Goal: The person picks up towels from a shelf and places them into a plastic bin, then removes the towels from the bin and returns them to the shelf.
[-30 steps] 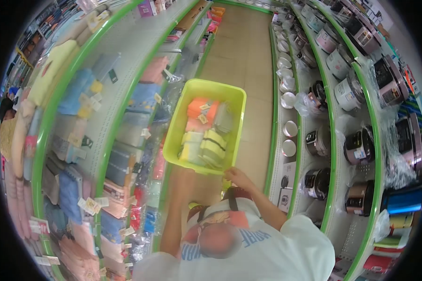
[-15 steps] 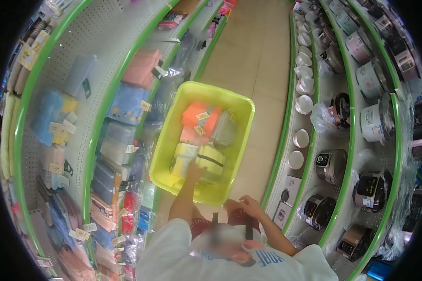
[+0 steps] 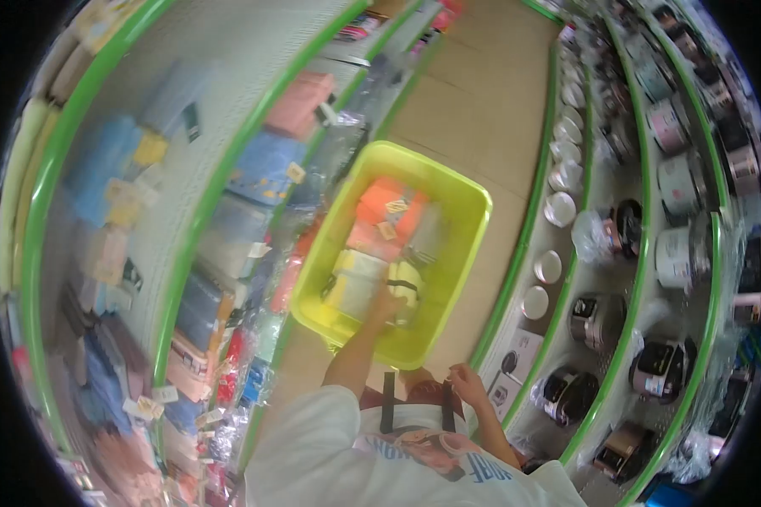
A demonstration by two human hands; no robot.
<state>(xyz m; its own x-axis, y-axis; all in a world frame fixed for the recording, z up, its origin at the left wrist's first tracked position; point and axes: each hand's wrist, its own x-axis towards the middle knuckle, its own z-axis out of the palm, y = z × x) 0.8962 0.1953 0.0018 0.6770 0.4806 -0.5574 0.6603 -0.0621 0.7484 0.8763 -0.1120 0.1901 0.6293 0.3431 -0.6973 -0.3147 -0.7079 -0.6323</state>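
A yellow-green plastic basket point(image 3: 473, 241) stands on the floor in front of my body. My left hand point(image 3: 385, 304) reaches into it, against the folded yellow cloth with a dark band point(image 3: 404, 283); motion smears its fingers, so their grip is unclear. Beside that cloth, to the left, rests a white-and-yellow folded cloth point(image 3: 351, 283). Farther up in the basket are an orange folded bundle point(image 3: 393, 203) with paper tags and a grey one point(image 3: 428, 232). Outside the basket, my right hand point(image 3: 465, 382) is near a dark strap on my front, fingers curled, with nothing visible in them.
Green-edged shelves point(image 3: 203, 211) at the left hold folded textiles, including a pink stack point(image 3: 300, 103). Shelves at the right carry white bowls point(image 3: 548, 266) and rice cookers point(image 3: 598, 319). A tiled floor point(image 3: 490, 93) runs between them.
The view has turned, so the basket appears farther right. The white-and-yellow cloth and the banded yellow cloth lie differently beside my left hand. My right hand has moved closer to the strap.
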